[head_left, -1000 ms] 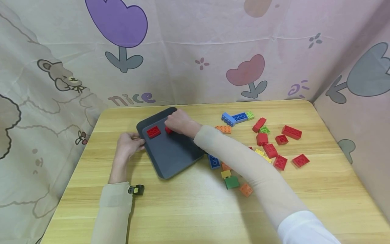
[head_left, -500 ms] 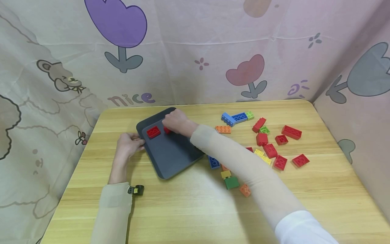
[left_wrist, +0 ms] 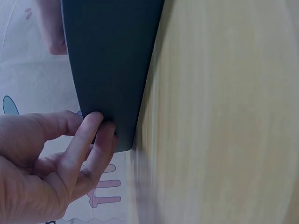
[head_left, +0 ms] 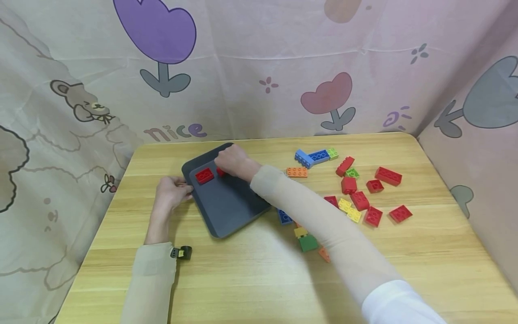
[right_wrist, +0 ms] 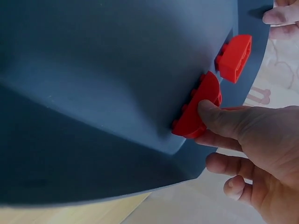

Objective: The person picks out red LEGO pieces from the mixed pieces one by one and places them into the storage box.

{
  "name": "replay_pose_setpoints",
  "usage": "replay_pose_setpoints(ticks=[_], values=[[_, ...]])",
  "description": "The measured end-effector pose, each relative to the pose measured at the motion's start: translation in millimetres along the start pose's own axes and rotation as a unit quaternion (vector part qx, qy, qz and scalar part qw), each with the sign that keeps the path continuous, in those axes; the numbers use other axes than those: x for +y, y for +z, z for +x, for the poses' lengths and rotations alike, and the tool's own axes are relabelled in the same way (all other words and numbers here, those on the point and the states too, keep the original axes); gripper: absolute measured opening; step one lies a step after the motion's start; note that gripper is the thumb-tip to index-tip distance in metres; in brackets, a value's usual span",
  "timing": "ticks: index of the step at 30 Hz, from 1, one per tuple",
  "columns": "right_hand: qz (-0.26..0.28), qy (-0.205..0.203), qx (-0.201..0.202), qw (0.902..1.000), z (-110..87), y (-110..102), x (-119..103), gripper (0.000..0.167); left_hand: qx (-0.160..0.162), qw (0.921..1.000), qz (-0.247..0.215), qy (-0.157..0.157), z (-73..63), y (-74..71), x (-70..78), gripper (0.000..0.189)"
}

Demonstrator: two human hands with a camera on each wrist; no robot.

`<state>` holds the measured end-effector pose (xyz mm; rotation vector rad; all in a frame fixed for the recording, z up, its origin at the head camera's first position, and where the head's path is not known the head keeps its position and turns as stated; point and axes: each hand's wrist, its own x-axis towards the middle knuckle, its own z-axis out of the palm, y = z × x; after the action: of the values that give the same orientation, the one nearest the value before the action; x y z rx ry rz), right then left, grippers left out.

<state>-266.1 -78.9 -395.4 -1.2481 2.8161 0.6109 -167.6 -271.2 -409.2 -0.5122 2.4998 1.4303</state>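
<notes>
Ideally, the right hand (head_left: 232,161), pinching a red brick (right_wrist: 191,117), settles it flat just right of the other brick (head_left: 204,176) while the left hand (head_left: 169,193) grips the tray (head_left: 232,209) by its left rim.

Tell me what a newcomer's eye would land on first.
Probably the dark grey tray on the table, where the right hand pinches a red brick near a second red brick. Next, the scattered colourful bricks right of it and the purple tulip printed on the cloth behind.
</notes>
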Motion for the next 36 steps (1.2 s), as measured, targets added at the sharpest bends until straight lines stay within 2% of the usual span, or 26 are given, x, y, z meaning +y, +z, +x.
replay_pose_setpoints(ticks=[26,36], values=[[0.002,0.006,-0.010,0.9999,9.6,3,1,0.019,0.001,0.9999,0.011,0.000,-2.7,0.1,1.6,0.049],[0.026,0.004,-0.005,0.9996,9.8,4,5,0.017,-0.001,1.0000,0.005,0.006,-1.5,-0.1,0.9,0.050]])
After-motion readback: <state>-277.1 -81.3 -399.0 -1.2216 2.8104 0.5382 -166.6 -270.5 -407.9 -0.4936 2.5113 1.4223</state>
